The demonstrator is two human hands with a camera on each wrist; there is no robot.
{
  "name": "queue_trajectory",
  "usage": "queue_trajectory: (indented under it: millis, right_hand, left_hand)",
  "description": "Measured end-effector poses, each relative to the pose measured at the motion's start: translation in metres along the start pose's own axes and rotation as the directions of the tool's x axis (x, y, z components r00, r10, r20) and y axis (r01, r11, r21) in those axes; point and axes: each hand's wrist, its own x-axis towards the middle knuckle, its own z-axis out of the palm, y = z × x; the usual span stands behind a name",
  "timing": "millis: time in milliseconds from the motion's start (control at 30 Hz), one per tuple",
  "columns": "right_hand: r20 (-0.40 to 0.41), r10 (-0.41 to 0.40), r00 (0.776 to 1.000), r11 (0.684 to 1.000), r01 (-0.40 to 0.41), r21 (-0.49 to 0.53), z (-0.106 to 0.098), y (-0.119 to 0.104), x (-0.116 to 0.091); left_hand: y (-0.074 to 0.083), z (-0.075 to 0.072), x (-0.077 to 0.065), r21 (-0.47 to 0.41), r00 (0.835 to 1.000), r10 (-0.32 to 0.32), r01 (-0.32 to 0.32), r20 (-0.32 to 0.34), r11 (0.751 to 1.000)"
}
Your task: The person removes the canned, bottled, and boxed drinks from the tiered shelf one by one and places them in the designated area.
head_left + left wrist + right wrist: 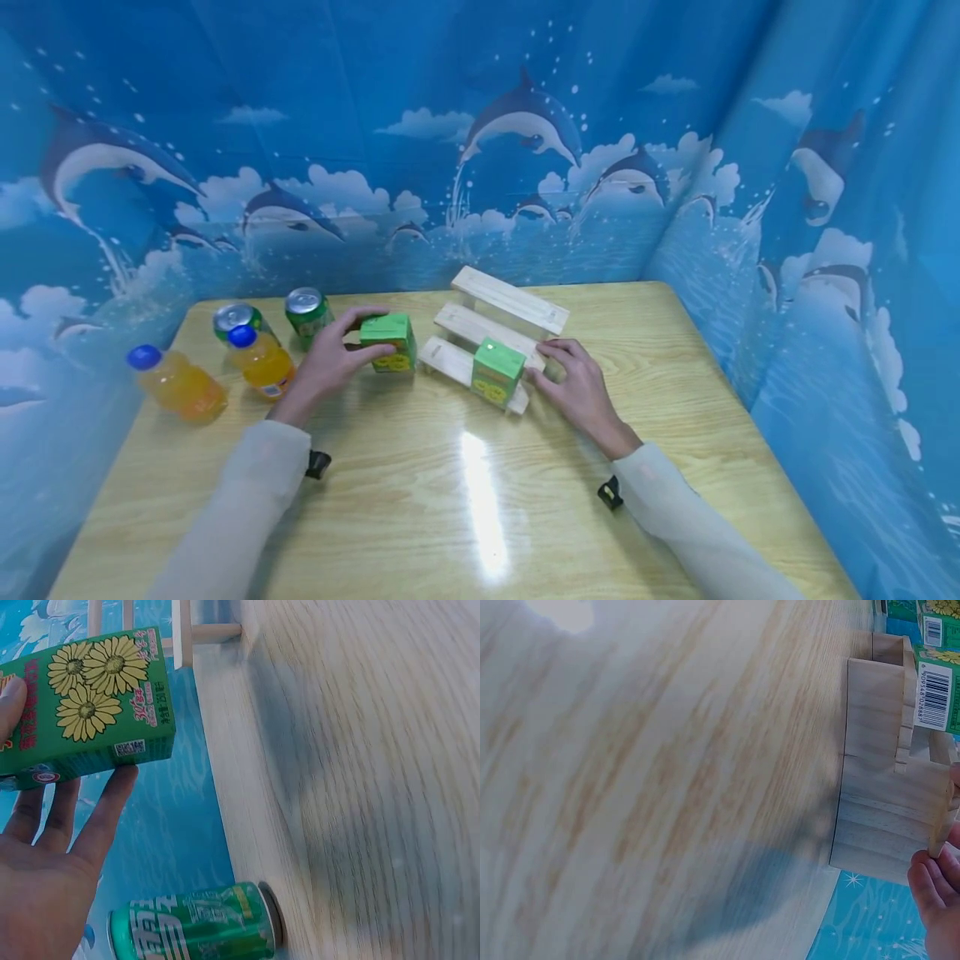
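In the head view my left hand (330, 358) holds a green drink carton (399, 342) between thumb and fingers, just left of a wooden stepped rack (513, 302). Yellow flowers on that carton show in the left wrist view, where it appears raised off the table. A second green carton (497, 373) stands on the rack's lowest step. At the rack's right end, my right hand (579, 390) grips the wood by its edge. The right wrist view shows the fingertips (926, 874) at the corner of the rack's side panel (885, 802).
Two green cans, one (306, 312) nearer the left hand and one (238, 318) farther left, stand at the table's back left. Before them are two orange drink bottles with blue caps, one (266, 367) beside the left wrist, the other (183, 387) near the edge. A dolphin curtain (420, 167) hangs behind.
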Motion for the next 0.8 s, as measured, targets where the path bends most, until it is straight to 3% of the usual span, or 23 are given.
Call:
queue_trajectory:
  millis: [200, 533, 800]
  right_hand:
    - [-0.001, -0.002, 1.000, 1.000, 0.002, -0.004, 0.000, 0.001, 0.001]
    - [-0.007, -0.011, 1.000, 1.000, 0.011, 0.007, 0.000, 0.000, 0.001]
    - [-0.007, -0.011, 1.000, 1.000, 0.011, 0.008, 0.002, 0.002, 0.000]
  left_hand:
    - [-0.003, -0.009, -0.012, 0.007, 0.998, -0.033, 0.034, -0.046, 0.999]
    - [-0.015, -0.020, -0.030, 0.011, 0.997, -0.006, 0.007, -0.082, 1.000]
    - [-0.016, -0.024, -0.046, 0.045, 0.993, -0.032, 0.037, -0.109, 0.998]
